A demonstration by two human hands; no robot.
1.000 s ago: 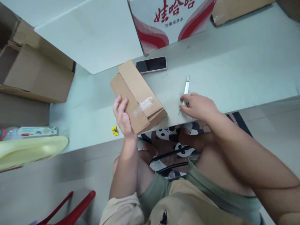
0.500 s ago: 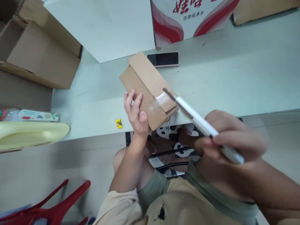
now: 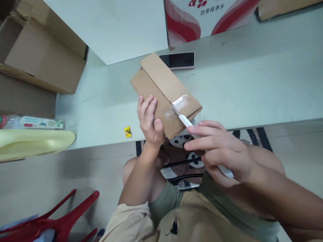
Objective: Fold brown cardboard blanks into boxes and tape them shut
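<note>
A small brown cardboard box [image 3: 157, 90] is tilted above the table's front edge, with my left hand [image 3: 151, 122] gripping its near left side, fingers on the top face. Clear tape [image 3: 180, 102] crosses the seam between its flaps near the right end. My right hand [image 3: 222, 151] is closed around a white utility knife [image 3: 186, 121]. The knife's thin blade tip meets the seam at the tape; how deep it goes I cannot tell. Part of the knife's handle is hidden by my fingers.
Behind the box a phone [image 3: 178, 60] lies on the pale table [image 3: 252, 84]. A yellow wrapped packet [image 3: 127, 131] sits by the front edge. Large cartons [image 3: 45, 57] stand at the left, a red-and-white carton [image 3: 207, 20] at the back. A red chair [image 3: 63, 222] is below left.
My right hand has moved left and turned the knife, bringing its blade down from above the box onto the taped seam. My left hand keeps its hold, with the box shifted slightly.
</note>
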